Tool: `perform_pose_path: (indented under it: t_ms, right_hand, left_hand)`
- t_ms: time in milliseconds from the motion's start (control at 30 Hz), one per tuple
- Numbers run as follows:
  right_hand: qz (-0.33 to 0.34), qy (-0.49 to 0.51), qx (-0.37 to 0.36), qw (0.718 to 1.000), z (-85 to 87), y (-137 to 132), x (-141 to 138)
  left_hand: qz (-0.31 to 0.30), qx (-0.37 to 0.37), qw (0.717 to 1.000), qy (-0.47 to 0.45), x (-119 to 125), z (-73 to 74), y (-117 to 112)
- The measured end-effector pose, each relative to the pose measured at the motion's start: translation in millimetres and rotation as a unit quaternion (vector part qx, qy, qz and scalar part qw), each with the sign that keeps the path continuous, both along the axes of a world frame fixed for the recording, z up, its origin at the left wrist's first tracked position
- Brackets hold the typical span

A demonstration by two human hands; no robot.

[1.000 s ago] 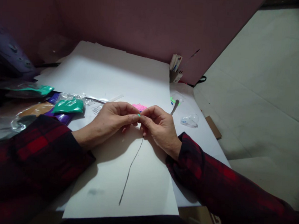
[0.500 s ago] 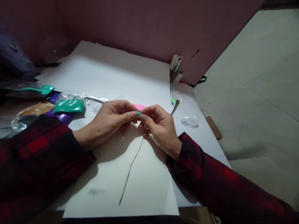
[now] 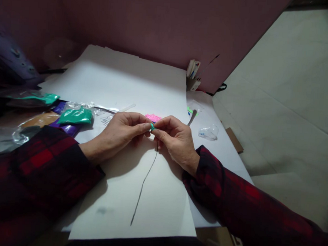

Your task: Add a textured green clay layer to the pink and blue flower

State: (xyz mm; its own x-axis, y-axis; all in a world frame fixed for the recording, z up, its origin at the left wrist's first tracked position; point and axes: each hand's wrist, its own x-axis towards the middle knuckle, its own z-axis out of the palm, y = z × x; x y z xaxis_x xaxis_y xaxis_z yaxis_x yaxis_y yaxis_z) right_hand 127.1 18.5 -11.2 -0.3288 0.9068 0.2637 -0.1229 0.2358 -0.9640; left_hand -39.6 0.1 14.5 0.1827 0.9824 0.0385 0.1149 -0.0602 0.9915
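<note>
Between the fingertips of both hands is a small piece of green modelling clay (image 3: 152, 126). My left hand (image 3: 122, 130) pinches it from the left, thumb on top. From the right, my right hand (image 3: 175, 138) pinches the same piece, its thumb and forefinger closed. Below the hands lies a white sheet of paper (image 3: 115, 212) with a thin dark line (image 3: 143, 184) running down it. Just beyond the fingertips shows a pink textured patch (image 3: 153, 117) with a bit of blue beneath, partly hidden by the hands.
Clear bags of clay lie at the left, including a green packet (image 3: 75, 115) and an orange one (image 3: 40, 119). Scissors (image 3: 5, 149) are by my left sleeve. A metal handle (image 3: 192, 117) and crumpled clear plastic (image 3: 209, 132) lie right. White sheets (image 3: 122, 76) cover the back.
The fingertips have shifted slightly on the green clay, and more of the pink patch and the blue under it shows. Everything else stays in place.
</note>
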Motion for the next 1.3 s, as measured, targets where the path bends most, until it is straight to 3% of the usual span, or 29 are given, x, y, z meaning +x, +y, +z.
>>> perform_pose_path:
  t_ms: [367, 667, 1300]
  right_hand:
    - [0.017, -0.024, 0.005, 1.0, 4.1, -0.6, 0.9]
    - [0.012, -0.018, 0.022, 1.0, 1.7, -0.7, 2.3]
    - [0.006, -0.033, 0.036, 0.999, 2.6, -0.8, 3.3]
  left_hand:
    - [-0.014, -0.006, 1.0, 0.008, -1.1, -1.2, -0.3]
    - [0.002, -0.021, 0.998, -0.066, 3.8, 0.2, 0.2]
    - [-0.031, -0.009, 0.999, 0.001, -2.3, -2.3, -0.1]
